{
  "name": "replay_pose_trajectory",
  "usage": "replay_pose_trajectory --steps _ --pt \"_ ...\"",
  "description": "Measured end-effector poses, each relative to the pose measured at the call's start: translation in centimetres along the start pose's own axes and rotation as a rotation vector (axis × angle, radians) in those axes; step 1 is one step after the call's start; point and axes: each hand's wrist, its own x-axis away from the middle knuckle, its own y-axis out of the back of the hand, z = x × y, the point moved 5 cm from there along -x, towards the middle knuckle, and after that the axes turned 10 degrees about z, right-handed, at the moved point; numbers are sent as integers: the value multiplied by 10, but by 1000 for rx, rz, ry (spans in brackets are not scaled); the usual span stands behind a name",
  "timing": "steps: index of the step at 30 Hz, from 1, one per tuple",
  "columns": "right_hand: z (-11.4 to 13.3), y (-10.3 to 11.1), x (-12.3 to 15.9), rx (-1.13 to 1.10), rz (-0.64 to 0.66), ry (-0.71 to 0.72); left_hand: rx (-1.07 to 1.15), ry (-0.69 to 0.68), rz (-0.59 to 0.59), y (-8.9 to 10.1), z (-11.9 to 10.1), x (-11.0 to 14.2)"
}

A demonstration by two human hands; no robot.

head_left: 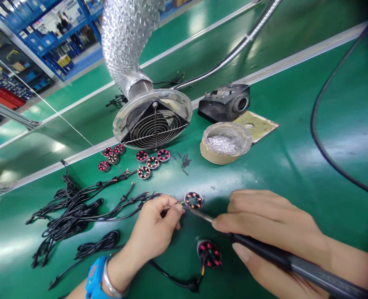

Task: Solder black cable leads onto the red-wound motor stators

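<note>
My left hand (157, 226) pinches thin colored wires (182, 202) at the edge of a ring-shaped motor stator (199, 202) with copper coils. The rest of what those fingers hold is hidden. My right hand (274, 228) grips a soldering iron (261, 249) like a pen, its tip at the wires beside the stator. Nearer to me lies a stator with red coils (209, 252), joined by colored wires to a black cable (171, 279) that runs under my left wrist.
Several coiled black cables (74, 207) lie on the left. Behind are more stators (153, 162), small black tubes (185, 161), a round fume extractor (154, 124), a bowl of silvery material (224, 145), a black iron stand (224, 104) and a yellow sponge (260, 126). A dark cord (316, 137) curves at right.
</note>
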Motion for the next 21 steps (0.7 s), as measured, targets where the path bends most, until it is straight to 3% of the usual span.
replay_pose_trajectory --steps 2,8,15,21 --pt "3 2 1 13 -9 -7 2 -2 3 0 0 0" --pt "7 6 8 89 55 -232 7 0 2 0 0 0" --pt "6 7 4 88 53 -213 12 -3 -4 1 2 0" --pt "5 7 -2 42 -30 -67 13 -6 -3 1 2 1"
